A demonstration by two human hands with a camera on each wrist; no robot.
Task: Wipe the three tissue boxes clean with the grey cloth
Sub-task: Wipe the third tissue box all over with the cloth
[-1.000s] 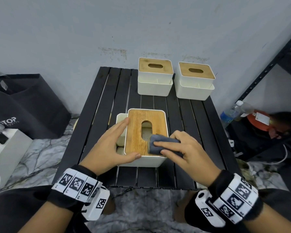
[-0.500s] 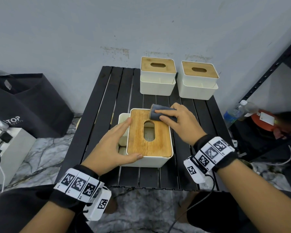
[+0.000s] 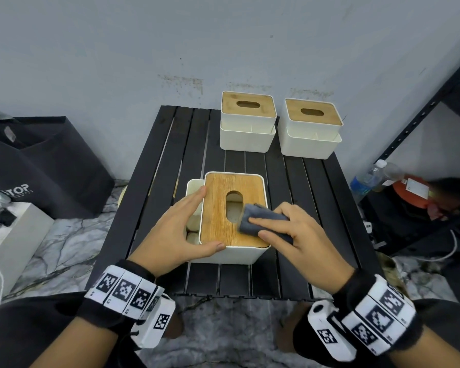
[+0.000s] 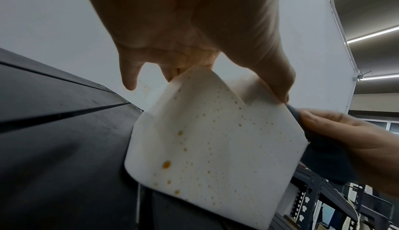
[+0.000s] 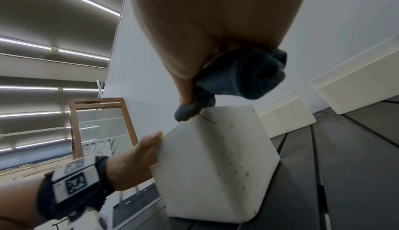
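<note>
Tabletop box (image 3: 215,208): grey cloth (image 3: 260,220) under right fingers (image 3: 266,221)

One tissue box (image 3: 231,216) is set at the worktop's (image 3: 154,197) near middle; two boxes (image 3: 247,122) (image 3: 310,128) are placed side by side behind it.

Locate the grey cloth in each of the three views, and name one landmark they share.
Head: grey cloth right of centre, on the wooden lid, under the right hand.
Left wrist: right edge, beside the box.
Right wrist: upper centre, bunched.
Landmark: the near tissue box.
</note>
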